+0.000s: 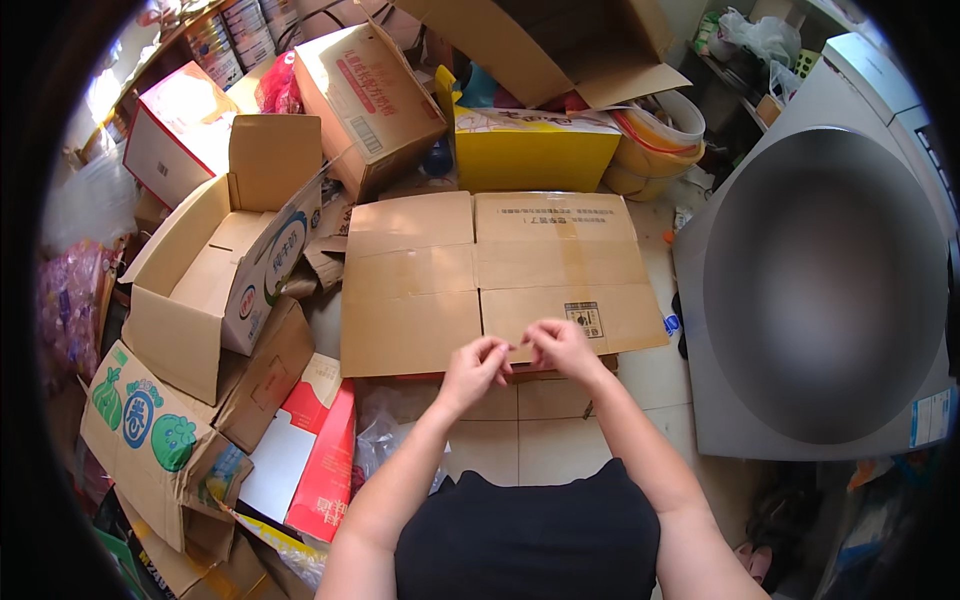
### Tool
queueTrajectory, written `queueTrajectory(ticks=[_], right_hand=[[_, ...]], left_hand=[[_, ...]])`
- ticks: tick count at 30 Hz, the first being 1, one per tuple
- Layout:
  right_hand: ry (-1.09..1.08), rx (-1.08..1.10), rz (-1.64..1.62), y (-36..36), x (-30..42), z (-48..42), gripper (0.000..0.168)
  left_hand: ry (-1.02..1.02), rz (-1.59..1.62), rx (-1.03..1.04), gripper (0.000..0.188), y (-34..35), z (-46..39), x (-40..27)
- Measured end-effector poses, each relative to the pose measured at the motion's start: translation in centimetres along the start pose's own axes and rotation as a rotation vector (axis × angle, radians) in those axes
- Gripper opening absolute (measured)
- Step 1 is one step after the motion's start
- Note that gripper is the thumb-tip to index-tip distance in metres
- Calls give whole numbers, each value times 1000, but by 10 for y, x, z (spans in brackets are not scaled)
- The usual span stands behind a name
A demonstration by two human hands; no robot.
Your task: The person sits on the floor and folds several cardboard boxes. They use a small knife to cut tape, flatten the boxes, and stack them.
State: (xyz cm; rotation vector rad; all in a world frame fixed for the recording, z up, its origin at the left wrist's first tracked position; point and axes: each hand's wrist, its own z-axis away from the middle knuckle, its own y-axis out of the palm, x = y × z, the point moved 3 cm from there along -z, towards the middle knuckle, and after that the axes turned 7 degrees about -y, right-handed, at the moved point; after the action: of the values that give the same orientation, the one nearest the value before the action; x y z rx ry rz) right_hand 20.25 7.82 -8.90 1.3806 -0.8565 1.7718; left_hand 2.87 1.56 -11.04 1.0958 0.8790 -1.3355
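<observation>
A flattened cardboard box (412, 262) lies before me on top of a low stack, with a centre slit, clear tape along its seam and printing on its right half. My left hand (476, 367) and my right hand (559, 349) hover close together over its near edge. The fingers of both hands are curled, their tips almost meeting. Whether something thin is pinched between them I cannot tell. A strip of red shows under the near edge of the cardboard.
An open milk carton (225, 255) and a box with vegetable drawings (142, 435) crowd the left. A yellow box (536, 154), a tilted brown carton (367, 105) and buckets (656, 146) stand behind. At right is a grey appliance (705, 390), its front blurred. Tiled floor (487, 450) shows nearer me.
</observation>
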Motion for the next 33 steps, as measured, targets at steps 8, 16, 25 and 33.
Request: queueTrajectory(ticks=[8,16,25,33], right_hand=[[10,-90,1296,-11,-18,-38,77],[198,84,1321,-14,-40,-50,90],[235,120,1336,-14,-43,-57,91],[297,130,1300,-20,-32,-40,102]], left_hand=[[-113,-1422,-336,65,-25,-60,-32],[-313,-1624,-130,70,-31,-79,-2],[-263,-1662,-74,76,-37,-86,-1],[-402,-1639,-101,79,-38,-65,-11]])
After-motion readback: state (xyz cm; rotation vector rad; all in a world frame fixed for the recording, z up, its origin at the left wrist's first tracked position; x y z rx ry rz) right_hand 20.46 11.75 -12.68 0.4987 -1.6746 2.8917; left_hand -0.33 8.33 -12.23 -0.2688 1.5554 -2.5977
